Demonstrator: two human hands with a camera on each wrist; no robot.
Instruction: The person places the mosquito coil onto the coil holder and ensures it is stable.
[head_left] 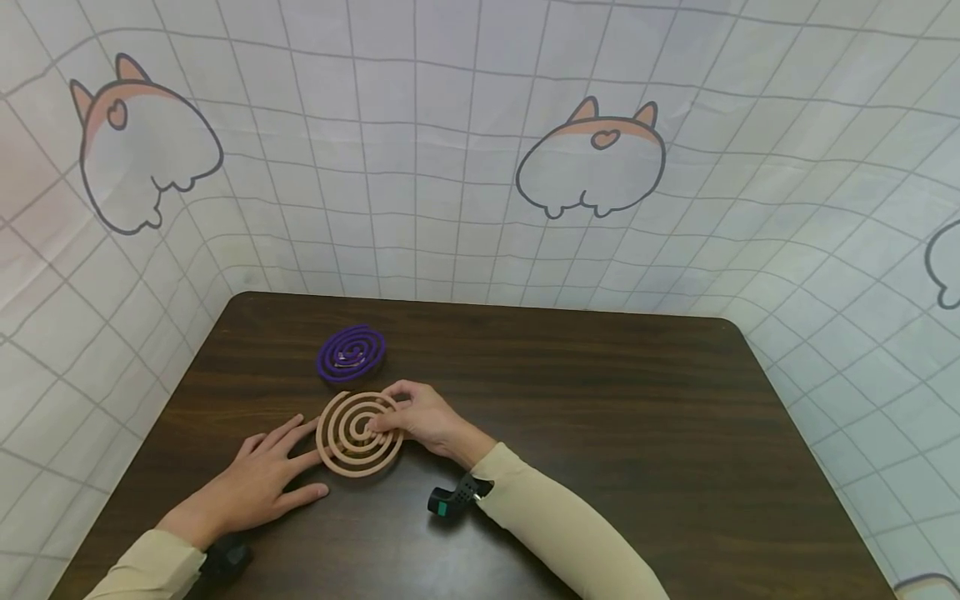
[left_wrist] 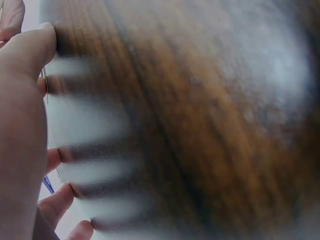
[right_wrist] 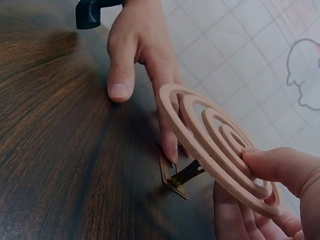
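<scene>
A tan mosquito coil (right_wrist: 195, 145) is in my right hand (head_left: 431, 425), pinched with the thumb on top near its centre and the fingers beneath. Tilted in the right wrist view, it overlaps the upper end of a small metal coil stand (right_wrist: 186, 175) whose flat base lies on the table. My left hand (head_left: 258, 487) lies low with fingers spread, one fingertip at the stand's base. From the head view the coil hides most of the stand. Past the coil sits a purple mosquito coil (head_left: 337, 354), with a bit of metal showing through its rings.
The dark wooden table (head_left: 600, 433) extends to the right of both hands. Behind it hangs a white gridded curtain (head_left: 450, 167) with cartoon animal drawings. Black cameras are strapped to both wrists.
</scene>
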